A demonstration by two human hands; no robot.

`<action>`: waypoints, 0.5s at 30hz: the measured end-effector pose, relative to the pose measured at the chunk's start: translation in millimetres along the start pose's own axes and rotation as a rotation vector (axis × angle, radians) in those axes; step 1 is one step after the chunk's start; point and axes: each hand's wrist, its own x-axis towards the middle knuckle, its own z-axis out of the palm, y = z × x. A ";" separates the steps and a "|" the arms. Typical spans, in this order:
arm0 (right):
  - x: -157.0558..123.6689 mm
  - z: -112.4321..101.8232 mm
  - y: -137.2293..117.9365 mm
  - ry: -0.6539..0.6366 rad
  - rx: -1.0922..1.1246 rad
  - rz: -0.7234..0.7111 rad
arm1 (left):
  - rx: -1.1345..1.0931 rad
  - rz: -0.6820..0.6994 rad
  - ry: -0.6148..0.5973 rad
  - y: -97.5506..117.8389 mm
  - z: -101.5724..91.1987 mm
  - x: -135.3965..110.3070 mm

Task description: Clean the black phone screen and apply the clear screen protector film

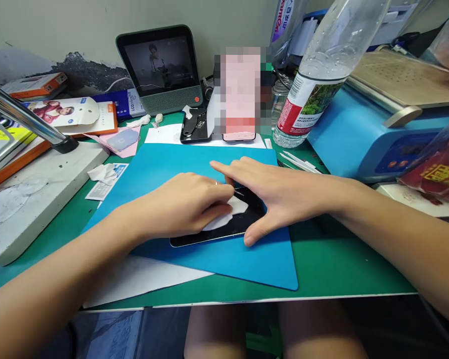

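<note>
A black smartphone (235, 227) lies screen up on a blue mat (179, 158). My left hand (189, 204), its fingers curled, presses a crumpled white wipe (239, 205) against the screen. My right hand (273, 192) spans the phone's right end. Its thumb rests at the near long edge and its index finger stretches out to the left, while the other fingertips are partly hidden beyond the far edge. A ring shows on my left hand.
A smart display (160, 70), a black phone (195, 124) and a propped-up phone (240, 92) stand behind the mat. To the right are a tilted water bottle (310, 94) and a blue machine (351, 129). A white lamp base (41, 199) occupies the left.
</note>
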 end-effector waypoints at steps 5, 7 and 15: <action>0.1 0.5 0.2 -0.004 0.029 0.039 | 0.025 -0.096 0.043 -5.1 0.3 4.8; 0.2 0.8 0.6 0.002 0.028 0.037 | 0.058 -0.110 0.057 -5.1 0.1 3.8; -0.2 1.3 0.8 0.010 0.007 0.018 | 0.112 -0.034 0.045 2.6 2.9 4.7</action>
